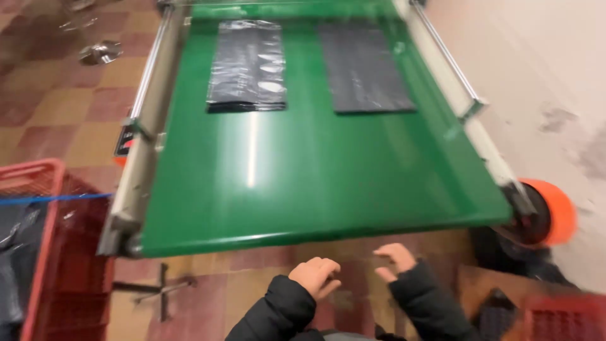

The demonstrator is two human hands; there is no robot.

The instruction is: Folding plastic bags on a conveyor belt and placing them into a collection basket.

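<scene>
Apparently empty hands: left, right, below green conveyor belt.

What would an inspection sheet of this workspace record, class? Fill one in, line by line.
Surface: glossy green conveyor belt, metal side rails.
Job's things: two flat stacks of black plastic bags, left stack, right stack.
Clutter: red plastic crate holding dark bags.
Grippers: left hand and right hand empty, fingers curled, below the belt end.
Cables: blue cord across the crate.
Surroundings: checkered tile floor, orange roller cap, pale wall.
</scene>
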